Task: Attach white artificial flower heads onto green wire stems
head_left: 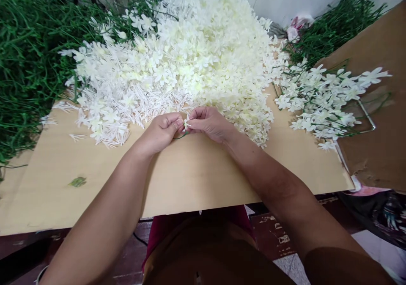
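Note:
My left hand (161, 131) and my right hand (209, 123) meet at the middle of a wooden board (95, 179). Both are closed in a pinch around one small white artificial flower (186, 123). A thin green stem (181, 136) curls out below my left fingers. Just beyond my hands lies a large heap of loose white artificial flowers (190, 56). To the right, several white flowers fixed on green stems (323, 94) lie in a bunch.
A mass of bare green stems (25, 65) covers the left side. More green stems (336, 23) lie at the back right. A brown cardboard sheet (380, 120) and a metal wire (368, 118) sit at right. A small green scrap (78, 182) lies on the board.

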Available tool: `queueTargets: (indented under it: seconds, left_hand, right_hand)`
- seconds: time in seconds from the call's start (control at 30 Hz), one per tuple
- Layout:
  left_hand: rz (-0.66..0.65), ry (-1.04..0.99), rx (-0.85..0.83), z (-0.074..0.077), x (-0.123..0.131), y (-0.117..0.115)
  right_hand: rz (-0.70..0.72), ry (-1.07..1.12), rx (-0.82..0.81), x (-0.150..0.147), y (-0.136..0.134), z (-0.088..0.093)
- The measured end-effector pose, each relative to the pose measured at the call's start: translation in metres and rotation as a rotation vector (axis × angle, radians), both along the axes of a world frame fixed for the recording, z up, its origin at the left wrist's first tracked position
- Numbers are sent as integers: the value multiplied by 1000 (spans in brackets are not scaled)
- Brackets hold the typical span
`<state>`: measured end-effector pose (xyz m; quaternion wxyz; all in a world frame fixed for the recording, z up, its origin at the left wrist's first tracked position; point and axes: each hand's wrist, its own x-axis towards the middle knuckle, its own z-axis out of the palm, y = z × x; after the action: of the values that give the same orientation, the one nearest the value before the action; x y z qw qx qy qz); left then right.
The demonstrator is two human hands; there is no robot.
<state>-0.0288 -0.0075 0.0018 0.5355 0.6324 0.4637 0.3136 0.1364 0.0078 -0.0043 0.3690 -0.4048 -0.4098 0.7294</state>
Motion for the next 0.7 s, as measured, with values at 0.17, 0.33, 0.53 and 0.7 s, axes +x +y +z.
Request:
queueTargets:
  seconds: [0.17,0.33,0.53,0.7]
  left_hand:
    - [16,37,36,0,3,-1]
    - [61,-8,68,-4,5,-1]
    - [246,47,454,-7,-3,0]
    - [238,165,748,-4,2,-5]
  right_hand:
    - [-45,-101,-7,-4,-2,0]
    - [-46,-5,-24,1,-3,0]
    - [-147,2,102,34,6,12]
    - [-131,-52,120,47,8,19]
